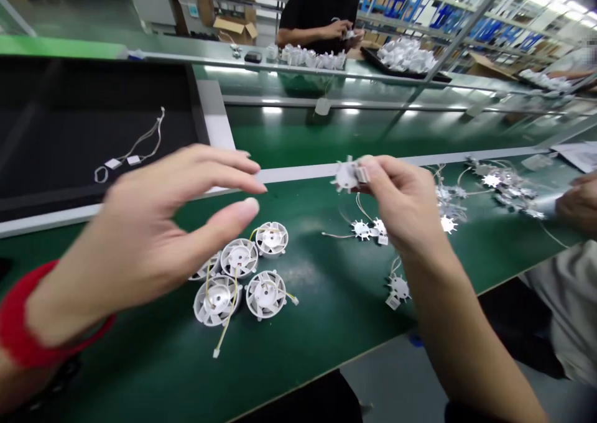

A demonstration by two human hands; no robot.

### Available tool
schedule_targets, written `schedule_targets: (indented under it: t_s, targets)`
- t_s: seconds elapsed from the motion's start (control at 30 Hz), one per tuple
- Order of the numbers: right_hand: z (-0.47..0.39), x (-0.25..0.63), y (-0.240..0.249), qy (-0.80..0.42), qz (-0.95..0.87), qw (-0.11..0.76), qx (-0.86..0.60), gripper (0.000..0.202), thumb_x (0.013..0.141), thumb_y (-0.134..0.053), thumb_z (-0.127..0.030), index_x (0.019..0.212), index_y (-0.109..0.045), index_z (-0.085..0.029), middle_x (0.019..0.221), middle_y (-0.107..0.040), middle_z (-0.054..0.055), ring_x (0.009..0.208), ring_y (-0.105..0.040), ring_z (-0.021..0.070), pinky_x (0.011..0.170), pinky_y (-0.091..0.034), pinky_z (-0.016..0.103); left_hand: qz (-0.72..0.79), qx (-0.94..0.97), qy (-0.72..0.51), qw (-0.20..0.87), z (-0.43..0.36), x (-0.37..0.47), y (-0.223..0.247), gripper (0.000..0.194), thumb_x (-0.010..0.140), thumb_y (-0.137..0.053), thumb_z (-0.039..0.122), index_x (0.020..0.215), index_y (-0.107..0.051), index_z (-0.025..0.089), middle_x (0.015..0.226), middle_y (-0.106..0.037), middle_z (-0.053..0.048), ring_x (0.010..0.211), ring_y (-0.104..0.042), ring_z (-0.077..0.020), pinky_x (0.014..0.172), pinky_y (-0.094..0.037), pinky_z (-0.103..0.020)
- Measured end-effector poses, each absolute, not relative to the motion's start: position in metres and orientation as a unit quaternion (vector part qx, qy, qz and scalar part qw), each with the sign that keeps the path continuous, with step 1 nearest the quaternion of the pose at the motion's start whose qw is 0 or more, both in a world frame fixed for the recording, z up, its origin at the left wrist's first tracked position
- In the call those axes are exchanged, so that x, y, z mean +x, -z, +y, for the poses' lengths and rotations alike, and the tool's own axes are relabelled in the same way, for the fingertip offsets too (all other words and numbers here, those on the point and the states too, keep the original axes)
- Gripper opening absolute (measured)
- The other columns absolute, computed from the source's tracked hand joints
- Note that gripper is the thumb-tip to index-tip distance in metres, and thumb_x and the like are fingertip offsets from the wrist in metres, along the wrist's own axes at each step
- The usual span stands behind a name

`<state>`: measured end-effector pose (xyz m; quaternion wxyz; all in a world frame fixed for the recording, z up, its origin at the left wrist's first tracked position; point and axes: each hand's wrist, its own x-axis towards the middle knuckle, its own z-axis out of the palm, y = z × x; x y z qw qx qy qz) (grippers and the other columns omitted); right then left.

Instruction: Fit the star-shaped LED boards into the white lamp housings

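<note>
My right hand (403,196) pinches a small toothed metal disc (346,175) with a little pale block against it, held up above the green table. My left hand (163,218) is raised with thumb and fingers apart and nothing between them; a red band circles its wrist. Below and beside it lie several round white fans (265,294) with yellow and white leads ending in small plugs. More toothed discs (361,229) with wires and white tags lie under my right hand, and a single disc (398,287) is nearer the table's edge.
A black tray (56,130) at the left holds wires with white tags (134,160). Further toothed discs (506,186) are heaped at the right, near another person's hand (578,205). Across the bench, a person (317,12) handles a small part behind rows of white pieces (308,56).
</note>
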<state>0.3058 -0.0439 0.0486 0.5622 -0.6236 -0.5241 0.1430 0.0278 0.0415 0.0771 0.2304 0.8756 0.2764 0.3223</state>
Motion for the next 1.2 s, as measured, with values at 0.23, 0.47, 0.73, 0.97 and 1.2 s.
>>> schedule_targets:
  t_s: [0.23, 0.47, 0.73, 0.97, 1.2]
  targets:
    - [-0.007, 0.265, -0.053, -0.351, -0.553, 0.565, -0.502, 0.044, 0.089, -0.076, -0.061, 0.080, -0.075, -0.018, 0.068, -0.070, -0.001, 0.059, -0.062, 0.0110, 0.056, -0.055, 0.024, 0.283, 0.796, -0.293, 0.448, 0.061, 0.071, -0.068, 0.040, 0.091, -0.075, 0.045, 0.124, -0.072, 0.023, 0.112, -0.080, -0.003, 0.098, -0.077, -0.0210, 0.079, -0.062, -0.026]
    - [-0.015, 0.262, -0.037, -0.434, -0.517, 0.555, -0.487, 0.041, 0.093, -0.074, -0.058, 0.098, -0.072, -0.018, 0.072, -0.070, -0.002, 0.050, -0.046, 0.0059, 0.043, -0.034, 0.020, 0.268, 0.677, -0.240, 0.642, 0.073, 0.072, -0.057, 0.020, 0.085, -0.079, 0.027, 0.102, -0.076, 0.017, 0.078, -0.080, -0.001, 0.072, -0.078, -0.0178, 0.071, -0.065, -0.026]
    - [-0.019, 0.271, -0.036, -0.440, -0.584, 0.467, -0.498, 0.045, 0.097, -0.069, -0.057, 0.078, -0.071, -0.017, 0.064, -0.063, -0.002, 0.054, -0.041, 0.0072, 0.048, -0.030, 0.023, 0.285, 0.662, -0.221, 0.657, 0.076, 0.072, -0.053, 0.015, 0.088, -0.080, 0.028, 0.100, -0.077, 0.020, 0.083, -0.076, 0.000, 0.073, -0.077, -0.0188, 0.053, -0.068, -0.024]
    - [-0.019, 0.269, -0.032, -0.446, -0.556, 0.494, -0.498, 0.046, 0.096, -0.072, -0.056, 0.071, -0.068, -0.017, 0.061, -0.058, -0.004, 0.050, -0.039, 0.0062, 0.046, -0.031, 0.024, 0.256, 0.646, -0.242, 0.677, 0.073, 0.071, -0.052, 0.016, 0.088, -0.084, 0.030, 0.098, -0.075, 0.022, 0.090, -0.076, 0.002, 0.077, -0.077, -0.0148, 0.063, -0.067, -0.019]
    - [-0.024, 0.261, -0.025, -0.322, -0.592, 0.543, -0.501, 0.038, 0.085, -0.086, -0.035, 0.117, -0.072, -0.021, 0.092, -0.076, 0.001, 0.068, -0.063, 0.0116, 0.061, -0.054, 0.026, 0.272, 0.642, -0.246, 0.673, 0.069, 0.070, -0.052, 0.018, 0.085, -0.089, 0.027, 0.098, -0.077, 0.024, 0.083, -0.081, 0.003, 0.078, -0.078, -0.0122, 0.070, -0.061, -0.013]
